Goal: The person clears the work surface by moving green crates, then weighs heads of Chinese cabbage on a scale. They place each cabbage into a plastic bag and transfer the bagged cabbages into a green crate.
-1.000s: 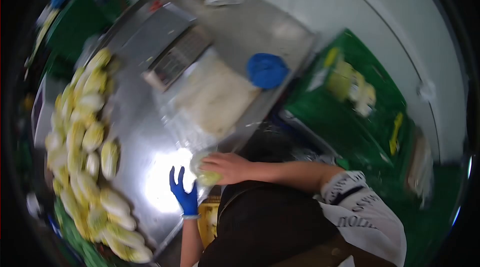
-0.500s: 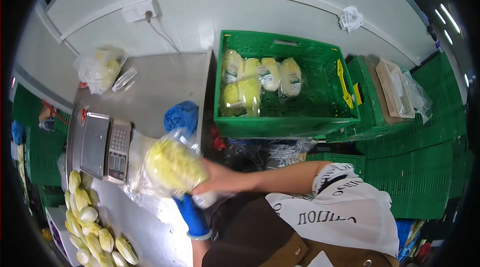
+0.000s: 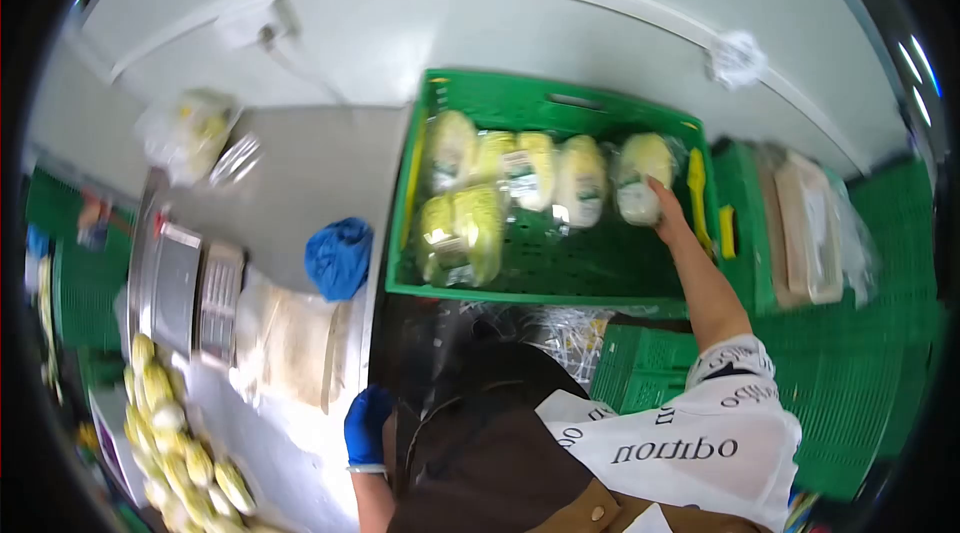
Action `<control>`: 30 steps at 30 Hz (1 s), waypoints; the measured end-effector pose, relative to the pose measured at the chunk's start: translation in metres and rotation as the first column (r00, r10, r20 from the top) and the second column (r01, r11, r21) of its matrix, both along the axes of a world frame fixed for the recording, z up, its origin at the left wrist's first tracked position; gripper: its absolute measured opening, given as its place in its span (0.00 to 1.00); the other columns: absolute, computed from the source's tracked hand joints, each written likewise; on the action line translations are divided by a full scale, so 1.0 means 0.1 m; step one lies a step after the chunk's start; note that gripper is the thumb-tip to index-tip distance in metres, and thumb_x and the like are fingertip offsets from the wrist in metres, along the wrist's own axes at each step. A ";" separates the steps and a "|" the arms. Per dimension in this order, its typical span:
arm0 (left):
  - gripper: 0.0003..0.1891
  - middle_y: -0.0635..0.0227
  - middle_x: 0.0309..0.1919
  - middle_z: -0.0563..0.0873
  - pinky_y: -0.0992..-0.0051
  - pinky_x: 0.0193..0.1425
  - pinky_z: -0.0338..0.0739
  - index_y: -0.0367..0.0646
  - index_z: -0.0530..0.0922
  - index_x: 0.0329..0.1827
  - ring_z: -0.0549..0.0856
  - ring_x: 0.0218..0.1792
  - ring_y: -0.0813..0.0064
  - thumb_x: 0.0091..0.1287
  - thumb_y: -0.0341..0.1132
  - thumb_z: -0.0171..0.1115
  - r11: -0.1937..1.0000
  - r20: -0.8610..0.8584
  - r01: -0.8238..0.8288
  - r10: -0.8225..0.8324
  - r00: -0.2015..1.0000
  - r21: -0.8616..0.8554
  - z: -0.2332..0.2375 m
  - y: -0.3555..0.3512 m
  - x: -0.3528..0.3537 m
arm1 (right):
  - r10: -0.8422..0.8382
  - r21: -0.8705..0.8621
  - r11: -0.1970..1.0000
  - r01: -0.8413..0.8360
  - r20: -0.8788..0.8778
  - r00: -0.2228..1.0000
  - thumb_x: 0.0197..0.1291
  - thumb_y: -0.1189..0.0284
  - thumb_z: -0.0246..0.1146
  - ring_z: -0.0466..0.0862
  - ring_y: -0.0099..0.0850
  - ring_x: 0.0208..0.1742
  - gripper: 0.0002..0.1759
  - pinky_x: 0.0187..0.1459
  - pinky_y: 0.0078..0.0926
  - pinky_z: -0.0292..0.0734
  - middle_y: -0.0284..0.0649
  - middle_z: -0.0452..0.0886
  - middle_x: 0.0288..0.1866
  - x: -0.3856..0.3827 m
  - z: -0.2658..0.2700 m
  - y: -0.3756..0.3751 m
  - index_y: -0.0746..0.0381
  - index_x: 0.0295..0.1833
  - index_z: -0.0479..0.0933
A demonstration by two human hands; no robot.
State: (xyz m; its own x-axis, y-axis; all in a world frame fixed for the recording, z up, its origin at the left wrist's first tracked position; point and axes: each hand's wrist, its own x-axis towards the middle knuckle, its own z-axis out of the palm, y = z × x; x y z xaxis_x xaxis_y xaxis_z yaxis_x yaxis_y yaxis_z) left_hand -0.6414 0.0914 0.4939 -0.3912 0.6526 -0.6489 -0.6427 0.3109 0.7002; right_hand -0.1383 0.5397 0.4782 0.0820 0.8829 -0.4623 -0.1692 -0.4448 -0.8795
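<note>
My right hand (image 3: 665, 208) reaches into the green crate (image 3: 560, 278) and grips a plastic-wrapped cabbage (image 3: 640, 176) at the crate's right end. Beside it several other wrapped cabbages (image 3: 520, 173) lie in a row inside the crate. My left hand (image 3: 365, 425), in a blue glove, rests at the near edge of the steel table (image 3: 320, 168), holding nothing that I can see.
A scale (image 3: 190, 293) stands on the table's left, with a stack of plastic bags (image 3: 290, 343) next to it and a blue cloth (image 3: 337, 255) beyond. Unwrapped cabbages (image 3: 170, 433) are piled at the lower left. More green crates (image 3: 850, 333) stand to the right.
My right hand has carried the wrapped cabbage from the table near the scale over into the green crate. My left hand let go of it and dropped to the table edge.
</note>
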 end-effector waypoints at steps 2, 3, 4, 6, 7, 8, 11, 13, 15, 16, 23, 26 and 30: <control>0.17 0.55 0.50 0.81 0.68 0.55 0.77 0.32 0.71 0.59 0.81 0.50 0.63 0.69 0.30 0.51 0.992 0.097 -0.125 0.128 0.987 -0.036 -0.34 -0.29 -0.15 | 0.214 -0.043 0.971 -0.234 -0.278 0.937 0.64 0.44 0.53 0.80 0.33 0.53 0.30 0.56 0.39 0.75 0.35 0.80 0.53 -0.08 -0.20 0.11 0.54 0.61 0.70; 0.16 0.54 0.49 0.81 0.68 0.56 0.77 0.32 0.72 0.57 0.81 0.51 0.62 0.69 0.30 0.51 0.994 -0.076 -0.090 0.085 0.993 -0.062 -0.42 -0.37 -0.17 | 0.250 -0.032 0.963 -0.268 -0.274 0.929 0.63 0.43 0.52 0.79 0.33 0.55 0.31 0.59 0.39 0.73 0.34 0.80 0.54 -0.17 -0.23 0.11 0.54 0.62 0.70; 0.15 0.55 0.46 0.82 0.68 0.53 0.77 0.33 0.74 0.54 0.82 0.48 0.62 0.70 0.33 0.50 0.986 -0.072 -0.149 0.143 0.987 -0.077 -0.42 -0.42 -0.22 | 0.286 -0.055 0.950 -0.307 -0.243 0.927 0.63 0.42 0.52 0.78 0.33 0.57 0.32 0.60 0.39 0.71 0.35 0.79 0.57 -0.11 -0.36 0.18 0.54 0.63 0.69; 0.18 0.58 0.37 0.84 0.70 0.46 0.78 0.36 0.77 0.47 0.83 0.39 0.65 0.71 0.44 0.50 0.953 0.010 -0.214 0.222 0.975 -0.214 -0.19 -0.39 -0.35 | 0.177 -0.269 0.949 -0.164 0.025 0.984 0.67 0.45 0.49 0.78 0.33 0.58 0.31 0.58 0.37 0.72 0.37 0.78 0.57 -0.04 -0.33 0.23 0.58 0.62 0.70; 0.24 0.59 0.34 0.84 0.75 0.44 0.78 0.34 0.79 0.47 0.84 0.36 0.67 0.69 0.51 0.53 0.914 -0.057 -0.242 0.237 0.970 -0.325 -0.16 -0.37 -0.40 | 0.301 -0.245 0.926 -0.286 0.027 0.953 0.66 0.45 0.50 0.78 0.33 0.57 0.32 0.56 0.36 0.73 0.38 0.78 0.56 0.36 -0.91 0.49 0.61 0.61 0.71; 0.29 0.59 0.33 0.84 0.74 0.43 0.78 0.33 0.79 0.45 0.83 0.36 0.68 0.68 0.57 0.52 0.881 -0.042 -0.237 0.241 0.970 -0.409 -0.15 -0.37 -0.49 | 0.408 -0.295 0.898 -0.328 0.273 0.871 0.65 0.45 0.52 0.78 0.34 0.56 0.33 0.55 0.35 0.73 0.40 0.78 0.56 0.75 -1.30 0.69 0.64 0.61 0.71; 0.45 0.56 0.42 0.83 0.65 0.47 0.77 0.31 0.72 0.56 0.82 0.41 0.62 0.58 0.72 0.51 0.861 0.199 -0.287 0.396 0.897 -0.421 -0.23 -0.35 -0.68 | 0.380 -0.275 0.917 -0.288 0.822 0.425 0.65 0.51 0.53 0.76 0.44 0.56 0.31 0.58 0.38 0.68 0.49 0.77 0.56 0.53 -0.99 0.79 0.69 0.58 0.72; 0.40 0.57 0.47 0.82 0.64 0.49 0.77 0.37 0.72 0.59 0.82 0.45 0.60 0.61 0.68 0.51 0.852 0.373 -0.421 0.517 0.771 -0.311 -0.45 -0.38 -0.79 | -0.318 0.305 0.746 -0.591 0.944 0.086 0.57 0.67 0.62 0.72 0.55 0.57 0.27 0.56 0.45 0.69 0.56 0.73 0.58 0.11 -0.74 0.74 0.68 0.61 0.68; 0.23 0.58 0.43 0.84 0.63 0.47 0.78 0.41 0.77 0.50 0.83 0.45 0.61 0.65 0.52 0.53 0.947 -0.151 -0.319 0.308 0.939 -0.048 -1.57 -0.85 -0.92 | -0.195 0.341 0.629 -0.699 0.939 0.283 0.57 0.73 0.59 0.71 0.52 0.60 0.26 0.59 0.42 0.67 0.54 0.71 0.60 -0.91 -0.11 0.38 0.67 0.62 0.67; 0.17 0.58 0.40 0.85 0.64 0.45 0.79 0.42 0.78 0.46 0.84 0.42 0.61 0.65 0.45 0.53 0.841 -0.042 -0.520 0.520 0.853 -0.146 -1.22 -0.68 -0.89 | -0.056 0.392 0.560 -0.730 0.897 0.438 0.57 0.74 0.58 0.72 0.52 0.59 0.26 0.60 0.42 0.67 0.53 0.72 0.60 -1.54 0.26 0.07 0.67 0.62 0.67; 0.23 0.58 0.32 0.85 0.73 0.41 0.81 0.36 0.80 0.44 0.86 0.32 0.68 0.70 0.51 0.52 0.891 -0.118 -0.449 0.441 0.890 -0.060 -0.16 -2.05 -1.57 | 0.322 0.334 -0.478 -0.813 0.927 0.192 0.50 0.81 0.60 0.75 0.48 0.54 0.16 0.57 0.40 0.70 0.51 0.76 0.51 -4.32 1.26 -2.32 0.68 0.48 0.76; 0.26 0.64 0.47 0.84 0.74 0.50 0.76 0.43 0.76 0.58 0.83 0.46 0.73 0.67 0.54 0.57 0.841 -0.513 -0.500 0.342 0.787 -0.207 -0.19 -2.99 -2.08 | 0.314 0.239 -0.735 -0.635 0.949 -0.006 0.50 0.75 0.61 0.75 0.45 0.54 0.15 0.56 0.41 0.71 0.46 0.76 0.52 -4.86 1.05 -3.04 0.65 0.46 0.77; 0.52 0.53 0.66 0.69 0.62 0.64 0.68 0.45 0.53 0.74 0.73 0.62 0.55 0.47 0.48 0.75 0.382 -0.836 -0.764 -0.410 0.365 -0.520 -0.33 -4.05 -2.79 | 0.237 0.120 -0.862 -0.493 0.954 -0.181 0.51 0.71 0.62 0.76 0.39 0.53 0.15 0.51 0.36 0.75 0.39 0.76 0.55 -5.27 0.82 -3.68 0.60 0.47 0.77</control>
State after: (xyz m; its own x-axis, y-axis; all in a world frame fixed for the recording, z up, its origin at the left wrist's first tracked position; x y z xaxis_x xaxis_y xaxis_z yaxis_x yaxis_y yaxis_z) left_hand -0.9205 -0.3139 0.4614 -0.9868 -0.1275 0.1001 -0.0986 0.9622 0.2539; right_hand -0.6655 0.1717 0.5605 -0.8436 -0.5338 0.0581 -0.4983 0.7380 -0.4551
